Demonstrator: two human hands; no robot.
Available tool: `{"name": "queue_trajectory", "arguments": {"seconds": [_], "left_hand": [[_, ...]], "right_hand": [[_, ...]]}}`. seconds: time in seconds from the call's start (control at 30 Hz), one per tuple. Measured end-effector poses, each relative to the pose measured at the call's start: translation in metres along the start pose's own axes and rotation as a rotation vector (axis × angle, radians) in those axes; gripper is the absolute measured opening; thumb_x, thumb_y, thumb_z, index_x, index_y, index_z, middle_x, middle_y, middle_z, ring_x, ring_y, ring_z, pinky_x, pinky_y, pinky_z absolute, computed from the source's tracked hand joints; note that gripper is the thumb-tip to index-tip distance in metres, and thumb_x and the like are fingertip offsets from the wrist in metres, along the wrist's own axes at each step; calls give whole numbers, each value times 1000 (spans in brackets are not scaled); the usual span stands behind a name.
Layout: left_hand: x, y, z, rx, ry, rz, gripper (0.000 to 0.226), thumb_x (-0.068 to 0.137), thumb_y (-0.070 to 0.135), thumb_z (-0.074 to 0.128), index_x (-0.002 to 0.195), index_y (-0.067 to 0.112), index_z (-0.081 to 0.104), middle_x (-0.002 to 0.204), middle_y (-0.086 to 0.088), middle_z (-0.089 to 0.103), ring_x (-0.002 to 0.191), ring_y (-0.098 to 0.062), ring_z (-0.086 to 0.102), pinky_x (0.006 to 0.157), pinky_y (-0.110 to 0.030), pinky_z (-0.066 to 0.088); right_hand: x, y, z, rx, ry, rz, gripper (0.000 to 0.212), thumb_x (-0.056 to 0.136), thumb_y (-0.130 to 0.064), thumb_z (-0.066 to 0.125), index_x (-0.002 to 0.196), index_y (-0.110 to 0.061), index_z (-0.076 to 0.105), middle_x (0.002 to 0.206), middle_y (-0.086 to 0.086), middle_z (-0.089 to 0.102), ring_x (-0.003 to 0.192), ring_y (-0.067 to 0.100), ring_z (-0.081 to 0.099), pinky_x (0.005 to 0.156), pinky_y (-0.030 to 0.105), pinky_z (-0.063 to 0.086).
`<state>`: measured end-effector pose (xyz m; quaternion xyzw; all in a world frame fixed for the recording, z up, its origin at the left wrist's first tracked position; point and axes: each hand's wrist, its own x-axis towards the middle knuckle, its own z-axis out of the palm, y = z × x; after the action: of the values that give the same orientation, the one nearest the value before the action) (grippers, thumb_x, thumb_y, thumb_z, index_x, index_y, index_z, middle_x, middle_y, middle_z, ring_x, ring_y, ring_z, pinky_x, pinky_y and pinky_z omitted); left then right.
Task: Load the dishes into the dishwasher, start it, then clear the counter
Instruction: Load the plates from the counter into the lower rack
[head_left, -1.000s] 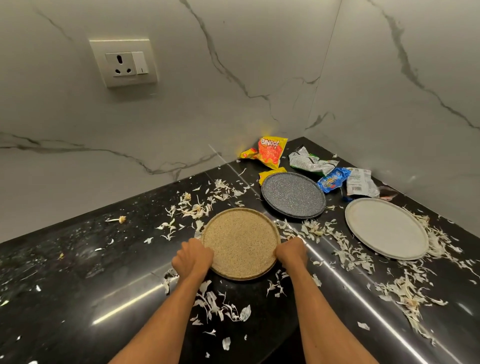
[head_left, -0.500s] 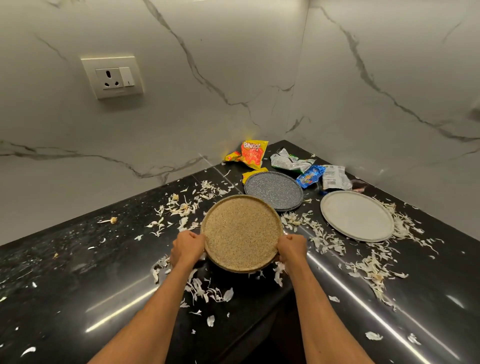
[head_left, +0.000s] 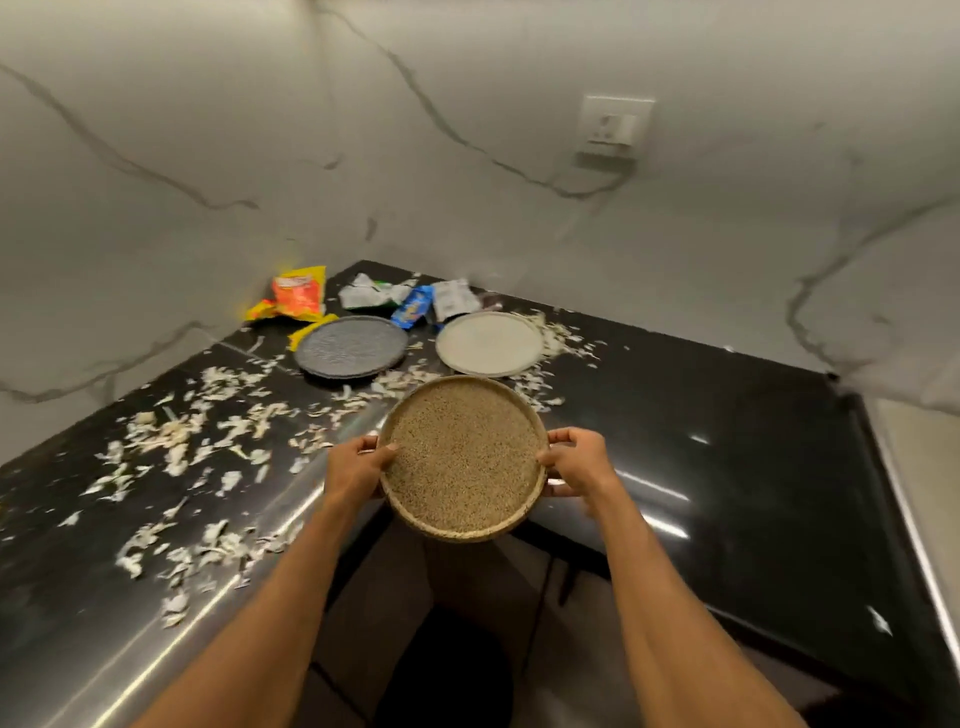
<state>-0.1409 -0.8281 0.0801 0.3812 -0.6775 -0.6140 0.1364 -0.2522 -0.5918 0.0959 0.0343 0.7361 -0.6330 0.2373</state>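
Observation:
I hold a round speckled tan plate in the air at the counter's inner corner, roughly level. My left hand grips its left rim, thumb on top. My right hand grips the right rim the same way. Behind it on the black counter lie a dark grey plate and a pale grey plate, both flat.
Crumpled snack wrappers, an orange one and a blue one among them, sit in the back corner. White vegetable peelings are strewn over the counter's left part and around the plates. A wall socket is at the upper right. Dark floor shows below.
The tan plate has been lifted off the counter and drawn back toward me in both hands. My view has swung to the right.

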Motion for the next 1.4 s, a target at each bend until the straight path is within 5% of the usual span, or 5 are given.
{"name": "queue_trajectory", "arguments": {"seconds": [0.37,0.73,0.9,1.03,1.4], "left_hand": [[-119,-45,107,202,-438,67,10,89,17,66,85,8,67,74,-9,64,64,-19,60,60,-35,56],[-300,-120,220,539,-898,184,8,90,11,65,89,6,71,70,-7,63,59,-16,58,48,-25,51],[-379,-159,281,768,-1084,192,9,89,7,64,94,6,71,85,-15,71,73,-26,70,57,-34,60],[-430,-204,326,913,-1111,250,8,91,7,62,92,10,69,78,-13,69,61,-24,67,50,-33,59],[-451,-373,405,1259,-1272,282,28,84,10,68,112,13,64,98,-10,66,55,-23,61,38,-27,47]], "right_hand": [[-156,111,-132,188,500,21,32,76,12,68,103,-5,68,88,10,70,71,18,66,52,28,53],[-340,297,-237,408,904,317,23,77,10,70,78,-13,67,91,17,72,85,32,70,76,52,60],[-405,377,-277,467,986,463,14,81,5,67,77,-8,68,74,18,68,62,26,63,65,46,60],[-435,441,-298,533,988,550,8,83,3,66,84,-5,68,73,19,69,63,29,66,68,56,59],[-429,616,-258,855,1090,778,16,87,5,65,103,5,68,81,15,69,68,30,66,63,43,61]]}}
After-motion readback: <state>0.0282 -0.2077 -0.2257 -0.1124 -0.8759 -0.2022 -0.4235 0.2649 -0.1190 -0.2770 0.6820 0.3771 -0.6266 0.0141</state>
